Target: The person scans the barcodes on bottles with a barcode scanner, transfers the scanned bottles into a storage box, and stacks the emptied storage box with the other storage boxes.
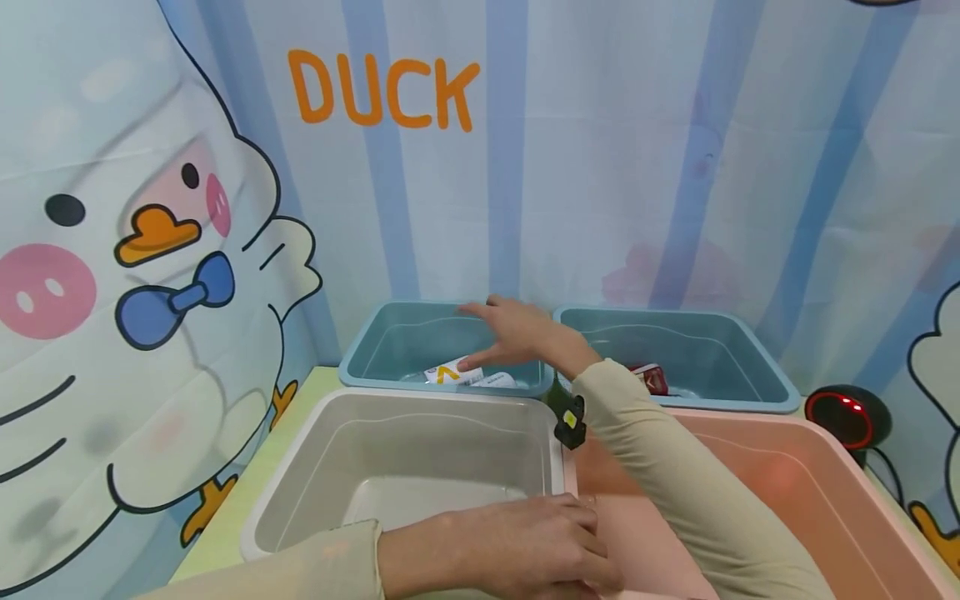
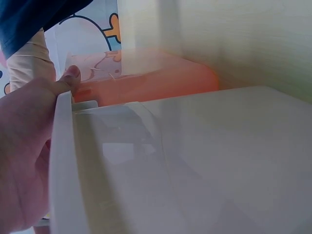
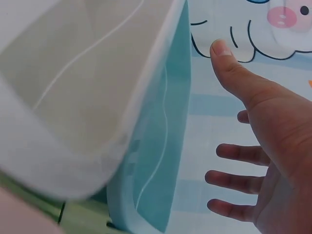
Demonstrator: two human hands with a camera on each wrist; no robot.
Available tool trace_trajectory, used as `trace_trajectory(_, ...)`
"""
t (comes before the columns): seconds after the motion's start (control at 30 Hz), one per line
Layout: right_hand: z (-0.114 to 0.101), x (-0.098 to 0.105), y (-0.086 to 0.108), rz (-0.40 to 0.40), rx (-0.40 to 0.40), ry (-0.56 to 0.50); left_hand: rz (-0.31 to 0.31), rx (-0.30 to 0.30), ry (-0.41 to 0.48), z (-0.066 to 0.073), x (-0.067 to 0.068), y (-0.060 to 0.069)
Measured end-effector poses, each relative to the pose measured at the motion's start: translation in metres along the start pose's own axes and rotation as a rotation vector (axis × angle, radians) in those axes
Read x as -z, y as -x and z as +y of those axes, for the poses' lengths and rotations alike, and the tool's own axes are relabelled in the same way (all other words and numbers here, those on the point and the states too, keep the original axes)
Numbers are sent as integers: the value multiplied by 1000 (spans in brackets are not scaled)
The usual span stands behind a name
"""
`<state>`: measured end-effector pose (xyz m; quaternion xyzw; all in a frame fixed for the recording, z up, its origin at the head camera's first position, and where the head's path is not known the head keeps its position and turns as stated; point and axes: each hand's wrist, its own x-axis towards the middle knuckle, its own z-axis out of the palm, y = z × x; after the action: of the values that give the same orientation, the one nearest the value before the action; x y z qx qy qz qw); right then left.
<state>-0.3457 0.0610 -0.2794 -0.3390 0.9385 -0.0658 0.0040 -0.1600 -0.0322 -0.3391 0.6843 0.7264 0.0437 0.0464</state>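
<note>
My right hand (image 1: 517, 333) is over the left blue bin (image 1: 375, 342), fingers spread and holding nothing. Below its thumb lies a white item with a yellow mark (image 1: 447, 372), and a second white item (image 1: 495, 381) is beside it. In the right wrist view the thumb and fingers of the right hand (image 3: 273, 141) are apart, beside the blue bin (image 3: 168, 122). My left hand (image 1: 517, 542) is above the border of the grey-white bin (image 1: 337, 442) and the pink bin (image 1: 757, 467), fingers loosely bent. The left wrist view shows the left hand (image 2: 24, 151) beside the grey-white bin's rim.
A second blue bin (image 1: 720, 358) stands at the back right with a dark red package (image 1: 652, 379) in it. Right of it is a black device with red lights (image 1: 847, 417). A duck-printed curtain (image 1: 600, 167) hangs behind the bins, which stand on a light green surface (image 1: 247, 483).
</note>
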Motion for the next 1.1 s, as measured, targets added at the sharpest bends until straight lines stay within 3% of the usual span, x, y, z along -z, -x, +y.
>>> trace_trajectory(0.4, 38, 22, 48, 30, -61, -51, 28, -19, -7, 3, 0, 1)
trace_trajectory(0.67, 67, 36, 88, 64, -118, -46, -13, 25, 18, 3, 0, -2)
trace_trajectory(0.83, 88, 40, 118, 81, -152, -41, -26, 49, 15, 2, -1, -3)
trace_trajectory(1.1, 124, 41, 177, 90, -224, -25, -17, 30, -29, 3, 0, -3)
